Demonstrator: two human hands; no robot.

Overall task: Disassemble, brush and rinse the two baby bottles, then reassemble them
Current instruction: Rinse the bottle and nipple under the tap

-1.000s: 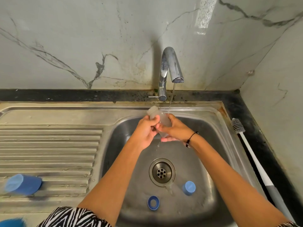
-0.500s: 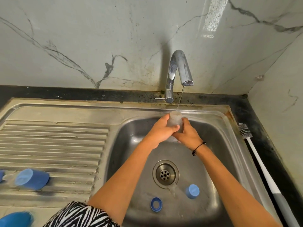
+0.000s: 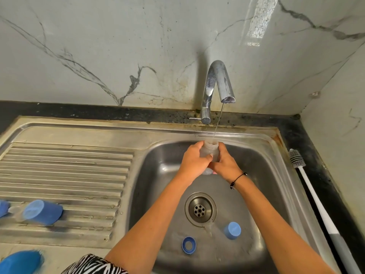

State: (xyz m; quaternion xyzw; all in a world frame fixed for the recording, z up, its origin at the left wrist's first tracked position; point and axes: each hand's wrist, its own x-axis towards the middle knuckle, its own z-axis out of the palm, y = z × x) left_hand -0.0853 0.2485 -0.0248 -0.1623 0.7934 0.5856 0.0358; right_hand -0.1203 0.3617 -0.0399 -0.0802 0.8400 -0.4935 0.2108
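A clear baby bottle body (image 3: 209, 152) stands upright under the tap (image 3: 217, 89), and a thin stream of water falls into its open mouth. My left hand (image 3: 194, 161) grips its left side and my right hand (image 3: 225, 165) grips its right side, over the back of the sink basin (image 3: 262, 175). On the basin floor lie a blue screw ring (image 3: 189, 245), a blue cap (image 3: 232, 230) and a clear teat (image 3: 209, 228) beside the drain (image 3: 199, 209). A second bottle with a blue cap (image 3: 39, 212) lies on the drainboard (image 3: 65, 175).
A white-handled bottle brush (image 3: 316, 198) lies on the black counter to the right of the sink. Another blue object (image 3: 21, 263) sits at the bottom left corner. Marble walls close in behind and on the right.
The bottle was tilted with water draining out a second ago; both hands have turned it upright and brought its mouth under the stream. The camera has shifted slightly.
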